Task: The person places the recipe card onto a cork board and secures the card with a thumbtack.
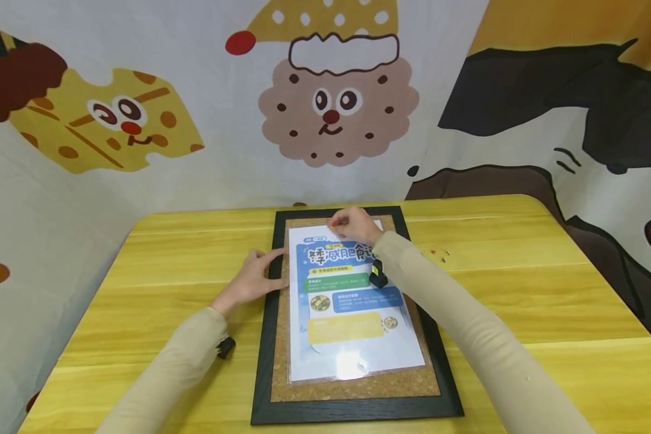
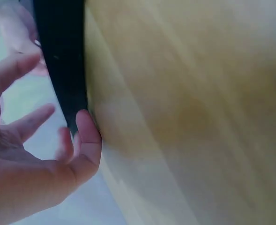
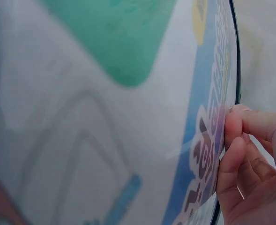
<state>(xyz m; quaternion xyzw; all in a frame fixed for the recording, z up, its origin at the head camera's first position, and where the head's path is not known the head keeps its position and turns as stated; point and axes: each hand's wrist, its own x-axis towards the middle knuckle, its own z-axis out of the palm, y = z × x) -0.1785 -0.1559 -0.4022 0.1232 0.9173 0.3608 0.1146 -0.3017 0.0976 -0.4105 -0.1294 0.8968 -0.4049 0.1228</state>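
Note:
A laminated poster (image 1: 352,355) with blue, green and yellow blocks lies on a cork board (image 1: 358,389) in a black frame (image 1: 358,416). My left hand (image 1: 252,277) rests at the board's left side, thumb and forefinger spread toward the poster's edge. In the left wrist view, other fingers of that hand (image 2: 39,154) touch the frame's outer edge. My right hand (image 1: 356,224) pinches a tiny yellow-orange pushpin (image 1: 333,227) at the poster's top edge. The right wrist view shows the pinching fingertips (image 3: 236,124) against the poster; the pin is mostly hidden there.
Several tiny coloured pieces (image 1: 440,254), too small to tell clearly, lie right of the board on the yellow wood-grain table (image 1: 521,271). Behind the table hangs a cartoon-printed cloth (image 1: 222,187). A black wrist device (image 1: 378,276) on the right sleeve hangs over the poster.

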